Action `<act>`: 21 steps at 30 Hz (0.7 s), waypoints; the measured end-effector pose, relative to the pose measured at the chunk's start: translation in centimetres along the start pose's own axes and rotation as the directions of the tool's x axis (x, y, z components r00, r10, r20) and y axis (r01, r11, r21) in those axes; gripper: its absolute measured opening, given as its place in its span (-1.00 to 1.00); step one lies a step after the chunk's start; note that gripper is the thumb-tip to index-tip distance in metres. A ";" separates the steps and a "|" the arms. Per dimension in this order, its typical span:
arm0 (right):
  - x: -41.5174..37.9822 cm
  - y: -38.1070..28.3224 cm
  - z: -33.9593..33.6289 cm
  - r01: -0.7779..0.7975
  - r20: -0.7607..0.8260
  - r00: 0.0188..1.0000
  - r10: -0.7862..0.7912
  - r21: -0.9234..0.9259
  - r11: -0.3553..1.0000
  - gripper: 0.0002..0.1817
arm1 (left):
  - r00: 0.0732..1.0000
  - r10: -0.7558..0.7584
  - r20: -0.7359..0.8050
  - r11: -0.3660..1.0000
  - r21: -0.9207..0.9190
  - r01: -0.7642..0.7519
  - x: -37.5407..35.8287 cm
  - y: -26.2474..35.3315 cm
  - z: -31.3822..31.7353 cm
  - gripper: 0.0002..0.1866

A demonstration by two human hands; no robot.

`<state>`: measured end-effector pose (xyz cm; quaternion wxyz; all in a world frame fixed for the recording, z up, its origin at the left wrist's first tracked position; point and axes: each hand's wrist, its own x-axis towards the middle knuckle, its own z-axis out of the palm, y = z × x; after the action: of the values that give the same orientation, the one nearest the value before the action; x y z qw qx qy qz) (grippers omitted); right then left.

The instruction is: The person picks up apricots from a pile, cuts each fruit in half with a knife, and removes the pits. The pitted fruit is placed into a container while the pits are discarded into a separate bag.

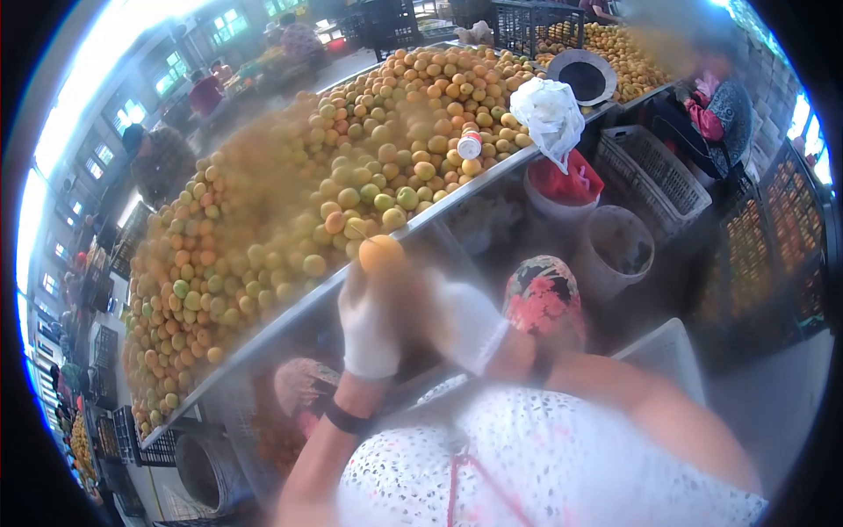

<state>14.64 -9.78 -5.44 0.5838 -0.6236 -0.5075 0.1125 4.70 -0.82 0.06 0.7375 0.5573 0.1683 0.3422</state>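
My left hand [367, 329], in a white glove, is closed around an orange-yellow apricot [381, 255] at the near edge of the sorting table. A thin line shows at the top of this fruit; I cannot make out what it is. Close beside it on the right is my right hand [471, 325], also in a white glove. A brown smudge on the view covers its fingers, so whether they hold anything is hidden. Just beyond both hands, a large heap of apricots [351, 198], orange to greenish, lies on the table.
The table's metal rim [263, 332] runs diagonally in front of me. A white plastic bag [549, 119] hangs over it, and a small white-and-red container [470, 145] lies on the fruit. Buckets [618, 250] and a crate [654, 180] stand right. A seated person [724, 119] is beyond.
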 end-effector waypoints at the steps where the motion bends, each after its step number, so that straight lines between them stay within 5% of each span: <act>1: 0.2 0.7 0.4 0.008 -0.005 1.000 -0.008 -0.003 1.000 -0.81 | 1.000 0.007 0.006 1.000 0.000 -0.007 0.1 0.0 0.4 -0.51; 3: 0.6 1.0 0.6 0.014 -0.008 1.000 -0.014 -0.011 1.000 -0.82 | 0.992 -0.030 -0.126 0.995 -0.093 0.018 0.1 -0.2 0.9 -0.74; 4: 0.4 0.6 0.1 0.011 -0.011 1.000 -0.011 -0.012 1.000 -0.82 | 0.998 -0.034 -0.046 0.999 -0.003 0.034 0.0 0.1 0.3 -0.46; 5: -0.1 0.1 -0.7 0.013 -0.007 1.000 -0.013 -0.003 1.000 -0.82 | 0.998 -0.038 -0.044 0.999 -0.005 0.037 -0.1 0.1 0.4 -0.46; 7: -0.3 -2.3 -2.1 0.013 -0.005 1.000 -0.013 0.005 1.000 -0.82 | 0.971 0.239 0.001 0.947 0.220 -0.233 0.0 0.0 0.4 -0.45; 9: -0.1 -4.2 -2.9 -0.009 0.051 0.998 0.022 -0.227 0.974 -0.82 | 0.984 0.179 -0.007 0.967 0.184 -0.175 0.0 0.1 -0.1 -0.42; 12: 0.0 -2.8 -2.1 -0.016 0.053 0.998 0.024 -0.150 0.989 -0.81 | 1.000 0.028 -0.011 0.973 0.230 -0.025 0.3 -0.4 -0.6 -0.40; 14: -0.1 0.3 -0.1 -0.019 0.037 0.999 0.025 -0.148 0.989 -0.81 | 0.973 -0.179 -0.144 0.978 -0.138 0.159 0.4 -2.1 -0.4 -0.39; 15: 0.2 0.4 0.2 -0.023 0.015 1.000 0.025 -0.149 0.989 -0.80 | 0.974 -0.182 -0.132 0.977 -0.139 0.164 0.6 -2.1 -0.4 -0.39; 19: -0.1 -0.6 -1.2 -0.008 0.047 0.999 0.027 -0.364 0.931 -0.80 | 0.989 -0.126 -0.082 0.991 0.039 0.129 0.8 -1.4 -0.9 -0.53; 21: -0.4 -0.9 -1.1 -0.003 0.070 0.997 0.031 -0.374 0.927 -0.79 | 0.997 0.056 -0.054 0.974 0.224 -0.043 1.1 -1.3 -1.7 -0.58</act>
<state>14.85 -10.94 -4.50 0.4340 -0.7232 -0.5356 0.0420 4.86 0.91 -1.56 0.6562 0.6299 0.2138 0.3561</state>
